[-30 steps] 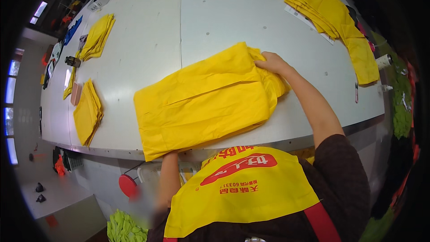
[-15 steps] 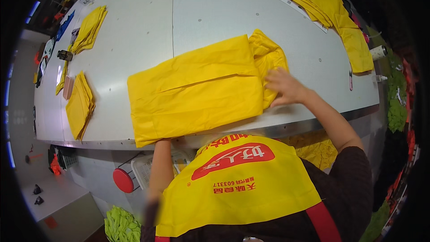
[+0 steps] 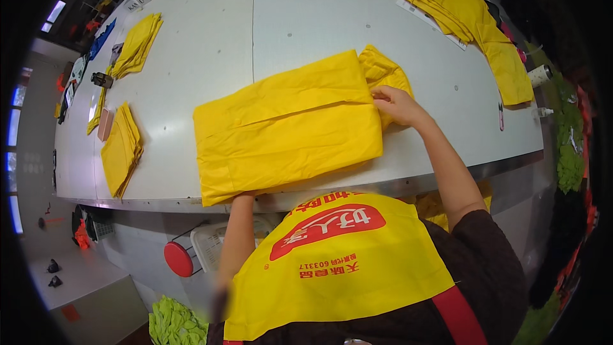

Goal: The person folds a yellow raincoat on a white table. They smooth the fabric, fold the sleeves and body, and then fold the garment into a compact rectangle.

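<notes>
A folded yellow garment [image 3: 287, 131] lies across the front part of the table, a long slit-like fold running along its middle. At its right end a crumpled, bunched part [image 3: 386, 70] sticks out past the flat panel. There my right hand [image 3: 397, 105] has its fingers curled at the panel's right edge, thumb and fingertips closed on the cloth. My left forearm [image 3: 240, 227] reaches up to the garment's near left edge. Beneath the cloth my left hand is hidden, so its fingers do not show.
The grey-white table [image 3: 306, 19] has a metal front edge. Folded yellow stacks [image 3: 122, 150] lie at the left, and a yellow pile [image 3: 440, 0] at the far right. Near the right edge are a thread cone [image 3: 540, 76] and a small pink-handled tool [image 3: 501, 117]. A red stool [image 3: 178, 260] stands below.
My right hand has moved left onto the panel's edge, and its spread fingers have closed on the cloth. My left hand stays under the garment.
</notes>
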`<state>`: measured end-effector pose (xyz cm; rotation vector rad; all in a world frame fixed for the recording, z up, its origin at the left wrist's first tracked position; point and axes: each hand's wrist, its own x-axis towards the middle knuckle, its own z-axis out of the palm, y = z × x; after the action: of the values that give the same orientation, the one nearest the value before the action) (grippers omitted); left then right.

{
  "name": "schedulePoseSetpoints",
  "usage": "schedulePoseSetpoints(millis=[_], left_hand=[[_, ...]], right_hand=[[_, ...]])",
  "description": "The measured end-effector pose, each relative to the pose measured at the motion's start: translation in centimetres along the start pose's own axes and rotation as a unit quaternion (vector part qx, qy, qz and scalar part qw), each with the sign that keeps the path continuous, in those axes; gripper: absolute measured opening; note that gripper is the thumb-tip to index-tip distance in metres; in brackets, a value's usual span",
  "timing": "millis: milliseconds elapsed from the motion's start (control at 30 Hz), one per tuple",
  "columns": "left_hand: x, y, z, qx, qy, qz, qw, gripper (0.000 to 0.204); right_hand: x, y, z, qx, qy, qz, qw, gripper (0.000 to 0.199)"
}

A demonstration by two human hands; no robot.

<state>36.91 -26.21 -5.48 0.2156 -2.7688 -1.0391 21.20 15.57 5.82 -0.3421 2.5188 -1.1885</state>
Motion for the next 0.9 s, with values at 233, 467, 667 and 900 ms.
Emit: schedulePoseSetpoints(millis=[233, 467, 667, 900], left_hand=[[-0.5, 0.4, 0.8, -0.005, -0.011, 0.001, 1.000, 0.054], [-0.6, 0.6, 0.9, -0.007, -0.003, -0.007, 1.000, 0.054], [-0.6, 0.3, 1.0, -0.012, 0.005, -0.013, 1.000, 0.054], [-0.5, -0.3, 1.4, -0.036, 0.007, -0.013, 0.999, 0.053]], right_hand=[[3.0, 1.2, 4.9, 0.145, 0.065, 0.066, 0.985, 0.049], [3.4, 0.7, 4.9, 0.448, 0.021, 0.174, 0.877, 0.038], [3.9, 0.1, 3.7, 0.119, 0.151, 0.088, 0.977, 0.039], [6.1, 6.8, 0.2, -0.028, 0.129, 0.037, 0.991, 0.040]])
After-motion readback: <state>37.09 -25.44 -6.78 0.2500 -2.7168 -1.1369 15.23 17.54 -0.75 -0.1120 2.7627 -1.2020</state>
